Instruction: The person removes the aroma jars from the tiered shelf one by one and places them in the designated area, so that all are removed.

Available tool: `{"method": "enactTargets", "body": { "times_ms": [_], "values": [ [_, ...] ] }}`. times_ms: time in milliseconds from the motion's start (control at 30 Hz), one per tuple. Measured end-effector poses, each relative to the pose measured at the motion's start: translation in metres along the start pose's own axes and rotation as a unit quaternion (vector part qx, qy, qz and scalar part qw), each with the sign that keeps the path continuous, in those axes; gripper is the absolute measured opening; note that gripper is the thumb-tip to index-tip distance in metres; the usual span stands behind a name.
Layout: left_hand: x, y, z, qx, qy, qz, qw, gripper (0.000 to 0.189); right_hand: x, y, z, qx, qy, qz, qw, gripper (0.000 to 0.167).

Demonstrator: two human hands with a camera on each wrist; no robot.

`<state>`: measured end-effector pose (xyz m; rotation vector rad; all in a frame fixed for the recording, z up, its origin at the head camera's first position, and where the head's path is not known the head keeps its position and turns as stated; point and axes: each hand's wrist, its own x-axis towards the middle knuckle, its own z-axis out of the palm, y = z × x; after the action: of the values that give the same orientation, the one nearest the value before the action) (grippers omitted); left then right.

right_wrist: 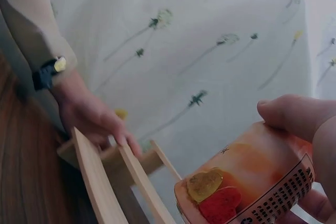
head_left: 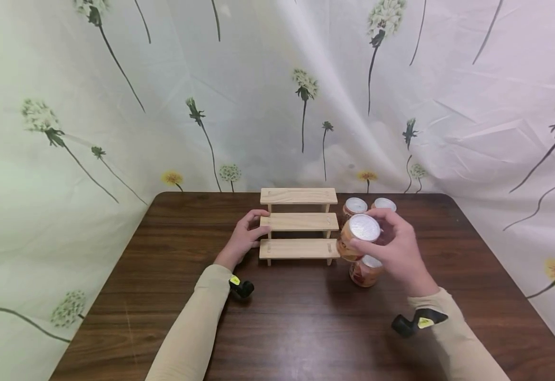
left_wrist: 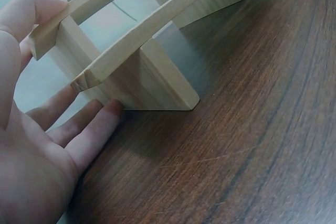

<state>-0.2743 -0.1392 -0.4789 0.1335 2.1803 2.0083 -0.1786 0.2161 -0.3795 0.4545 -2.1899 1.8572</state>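
A three-step wooden display rack (head_left: 299, 248) stands on the table. My left hand (head_left: 245, 241) grips its left end; in the left wrist view, the hand (left_wrist: 39, 150) has one digit over the middle board and other fingers against the side panel. My right hand (head_left: 398, 253) holds an orange can (head_left: 352, 243) with a silvery lid, just right of the rack's lower steps. In the right wrist view, yellow and red hearts show on the label of this can (right_wrist: 247, 182). Its far side is hidden by the fingers.
Two similar cans, one left (head_left: 348, 212) and one right (head_left: 384, 203), stand behind the held can. Another can (head_left: 364, 274) stands nearer, below it. The dark wood table (head_left: 287, 328) meets a dandelion-patterned curtain (head_left: 258, 106) behind.
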Motion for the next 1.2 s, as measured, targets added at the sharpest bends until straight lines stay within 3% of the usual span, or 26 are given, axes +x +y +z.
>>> {"method": "enactTargets", "body": {
  "times_ms": [200,333,433,633,800,1200],
  "values": [
    [-0.013,0.017,0.003,-0.003,-0.003,0.014,0.9999,0.043,-0.004,0.003,-0.027,0.001,0.045,-0.001,0.999,0.052],
    [-0.015,0.019,0.004,0.0,-0.004,0.017,0.9998,0.043,-0.009,0.006,-0.042,0.0,0.064,-0.004,0.998,0.051],
    [-0.015,0.02,0.005,0.002,-0.003,0.014,0.9999,0.043,-0.012,0.008,-0.054,-0.033,0.078,0.001,0.9964,0.051],
    [-0.001,0.004,0.001,0.006,-0.001,0.001,1.0,0.045,-0.018,0.013,-0.072,-0.099,0.103,0.023,0.9895,0.053],
    [0.007,-0.01,-0.002,0.004,0.004,0.002,1.0,0.046,-0.021,0.019,-0.08,-0.116,0.116,0.029,0.9861,0.053],
    [0.006,-0.01,-0.001,0.003,0.01,0.012,0.9999,0.044,-0.029,0.033,-0.09,-0.155,0.114,0.049,0.9802,0.054]
  ]
}}
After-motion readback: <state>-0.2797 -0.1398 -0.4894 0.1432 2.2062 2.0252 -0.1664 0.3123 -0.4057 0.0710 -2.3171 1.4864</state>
